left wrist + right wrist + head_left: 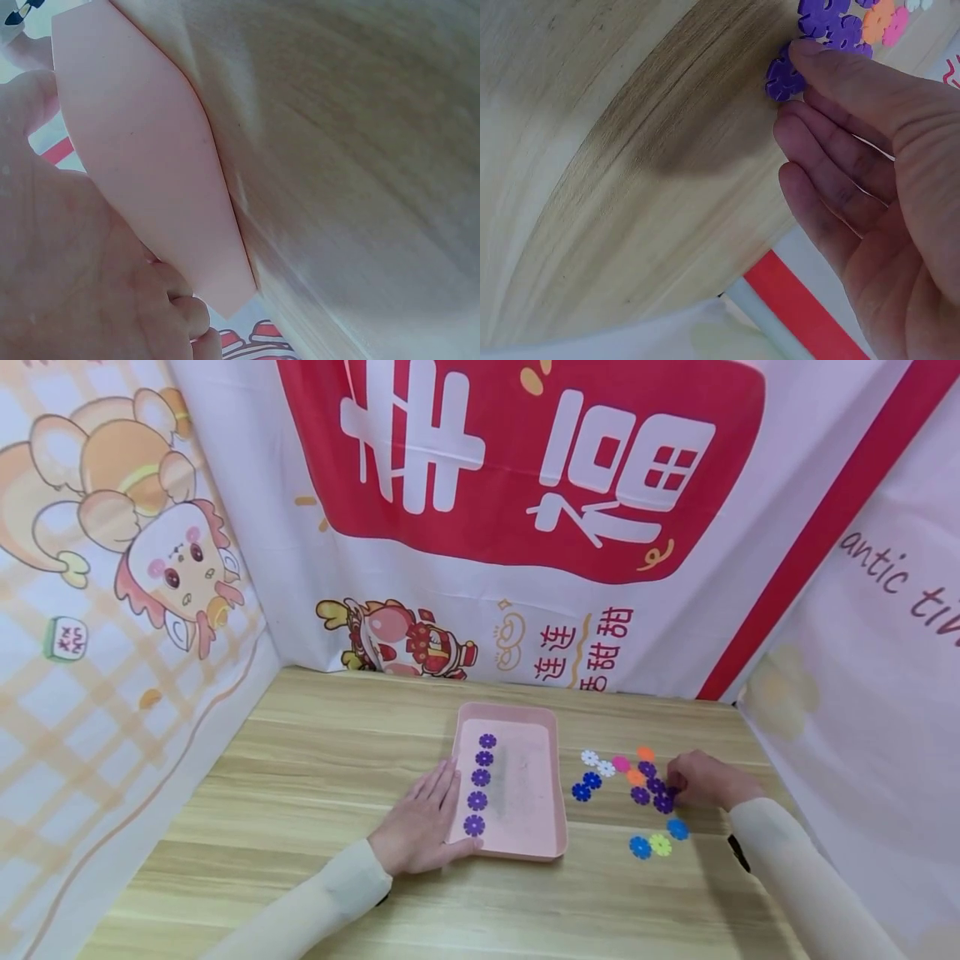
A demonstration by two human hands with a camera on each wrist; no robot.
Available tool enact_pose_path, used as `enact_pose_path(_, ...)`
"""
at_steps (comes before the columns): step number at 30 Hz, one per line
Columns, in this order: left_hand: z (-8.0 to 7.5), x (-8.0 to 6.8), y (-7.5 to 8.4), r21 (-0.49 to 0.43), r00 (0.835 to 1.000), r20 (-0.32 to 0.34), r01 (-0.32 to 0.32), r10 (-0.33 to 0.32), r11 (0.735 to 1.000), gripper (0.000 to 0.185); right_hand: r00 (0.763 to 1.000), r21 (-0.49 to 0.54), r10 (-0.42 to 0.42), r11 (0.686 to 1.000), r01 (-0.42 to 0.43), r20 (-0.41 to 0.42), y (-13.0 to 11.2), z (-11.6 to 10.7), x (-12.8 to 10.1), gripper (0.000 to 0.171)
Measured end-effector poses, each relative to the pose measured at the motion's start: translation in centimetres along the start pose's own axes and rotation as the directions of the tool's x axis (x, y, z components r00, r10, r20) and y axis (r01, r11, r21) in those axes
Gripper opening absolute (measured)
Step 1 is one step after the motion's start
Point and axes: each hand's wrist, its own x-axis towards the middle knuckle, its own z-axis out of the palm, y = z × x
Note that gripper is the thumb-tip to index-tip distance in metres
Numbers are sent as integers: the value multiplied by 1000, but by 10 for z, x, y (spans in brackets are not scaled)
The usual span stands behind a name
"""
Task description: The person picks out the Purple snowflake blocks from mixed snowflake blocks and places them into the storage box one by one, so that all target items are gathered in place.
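I see the wooden counter (315,793) boxed in by printed cloth walls (525,485) on three sides. Near its middle lies a pink tray (525,843), long side running away from me, with a row of five purple flower discs (481,777) lined up along its left inner edge. My left hand (420,827) lies flat on the counter against the tray's left rim, its fingers straight and resting along the rim; the left wrist view shows the palm pressed close to the tray's outer wall (150,165), gripping nothing.

To the right of the tray, apart from it, a loose scatter of flower discs (637,777) lies on the counter: white, pink, orange, blue, purple and one yellow-green. My right hand (705,781) sits at the right edge of that scatter. In the right wrist view its fingertips (817,60) touch a purple disc (782,79) lying flat on the wood, just beside other purple ones; the fingers are loosely extended, not closed round it.
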Motion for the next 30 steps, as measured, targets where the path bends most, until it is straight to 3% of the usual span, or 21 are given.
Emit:
enact_pose_path(6,2,-1,0,0,1000,12,3,-3,1000,106,998,81,62,995,-64,31,2,0,1,16)
enact_pose_path(12,3,0,-1,2,1000,5,3,-3,1000,107,997,114,79,990,-79,3,6,-1,1,15)
enact_pose_path(21,1,2,0,16,1000,-7,-12,12,1000,106,999,49,6,999,-4,-32,10,-11,-9,11)
enact_pose_path(30,0,0,0,10,1000,-6,-1,1,1000,106,991,61,-120,991,123,-54,-37,-52,-8,24)
